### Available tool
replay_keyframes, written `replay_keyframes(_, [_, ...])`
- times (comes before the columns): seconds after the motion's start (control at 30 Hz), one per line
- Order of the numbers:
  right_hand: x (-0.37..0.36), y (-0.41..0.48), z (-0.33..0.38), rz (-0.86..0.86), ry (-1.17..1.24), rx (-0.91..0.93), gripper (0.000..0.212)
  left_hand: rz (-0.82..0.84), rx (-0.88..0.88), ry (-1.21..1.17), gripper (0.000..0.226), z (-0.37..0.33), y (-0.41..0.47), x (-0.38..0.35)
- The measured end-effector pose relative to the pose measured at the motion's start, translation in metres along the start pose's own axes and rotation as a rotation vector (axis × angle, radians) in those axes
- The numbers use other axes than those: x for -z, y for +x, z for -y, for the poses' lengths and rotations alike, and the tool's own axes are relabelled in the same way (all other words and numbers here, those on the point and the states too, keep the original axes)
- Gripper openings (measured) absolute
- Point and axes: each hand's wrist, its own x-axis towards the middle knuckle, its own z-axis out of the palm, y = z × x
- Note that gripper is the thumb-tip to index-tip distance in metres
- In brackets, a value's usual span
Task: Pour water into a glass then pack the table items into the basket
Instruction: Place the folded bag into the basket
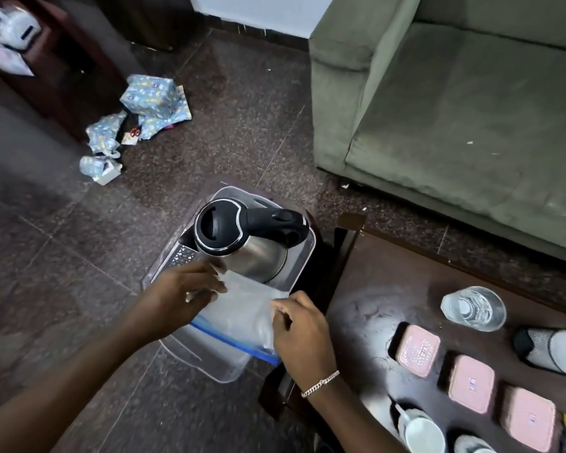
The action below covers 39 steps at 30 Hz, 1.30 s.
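Clear zip-top plastic bag with a blue seal (pixel 242 308) lies across the near half of the clear plastic basket (pixel 216 362). Left hand (pixel 183 289) and right hand (pixel 303 331) each pinch its far edge. Steel electric kettle with black lid and handle (pixel 242 246) stands in the basket's far half. Basket sits just beside the dark wooden table (pixel 366 308), which holds three pink-lidded square containers (pixel 417 350) and a clear glass of water (pixel 472 308). Green fabric sofa (pixel 455 109) behind.
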Motion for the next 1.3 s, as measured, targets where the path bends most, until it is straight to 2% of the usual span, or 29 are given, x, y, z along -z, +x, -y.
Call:
replay_keyframes(0.13, [-0.022, -0.002, 0.014, 0.087, -0.417, 0.085, 0.007, 0.015, 0.075, 0.040, 0.017, 0.039, -0.011, 0.005])
replay_keyframes(0.23, [-0.043, -0.008, 0.024, 0.153, -0.611, 0.154, 0.009, 0.068, 0.183, 0.062, 0.033, 0.071, -0.021, 0.000])
replay_keyframes(0.4, [-0.081, -0.008, 0.032, 0.229, -0.706, 0.121, 0.011, 0.098, 0.297, 0.106, 0.041, 0.104, -0.031, -0.026])
replay_keyframes(0.5, [-0.091, -0.002, 0.028, 0.279, -0.709, 0.114, 0.012, 0.097, 0.301, 0.141, 0.042, 0.113, -0.031, -0.045])
replay_keyframes(0.57, [-0.093, 0.002, 0.027, 0.295, -0.730, 0.097, 0.014, 0.079, 0.306, 0.232, 0.045, 0.111, -0.033, -0.054])
replay_keyframes(0.63, [-0.094, 0.002, 0.029, 0.269, -0.740, 0.067, 0.009, 0.011, 0.300, 0.404, 0.049, 0.103, -0.032, -0.057])
replay_keyframes(0.7, [-0.094, 0.001, 0.033, 0.231, -0.723, 0.086, 0.005, -0.014, 0.264, 0.467, 0.048, 0.094, -0.030, -0.059])
replay_keyframes(0.77, [-0.097, 0.000, 0.032, 0.213, -0.709, 0.160, 0.011, 0.075, 0.222, 0.400, 0.044, 0.086, -0.029, -0.061])
replay_keyframes(0.87, [-0.096, -0.002, 0.028, 0.281, -0.709, 0.198, 0.017, 0.319, 0.285, 0.396, 0.048, 0.080, -0.031, -0.064])
replay_keyframes(0.9, [-0.093, -0.003, 0.026, 0.294, -0.689, 0.195, 0.017, 0.327, 0.286, 0.399, 0.048, 0.079, -0.032, -0.064])
replay_keyframes(0.97, [-0.083, -0.003, 0.026, 0.254, -0.635, 0.200, 0.014, 0.235, 0.245, 0.382, 0.045, 0.073, -0.034, -0.062])
replay_keyframes(1.1, [-0.050, -0.011, 0.012, 0.024, -0.546, 0.221, 0.010, 0.063, 0.083, 0.323, 0.041, 0.043, -0.033, -0.064])
replay_keyframes(1.3, [0.031, -0.027, -0.044, -0.148, -0.509, 0.144, 0.032, 0.006, -0.068, 0.148, 0.045, -0.034, -0.013, -0.089])
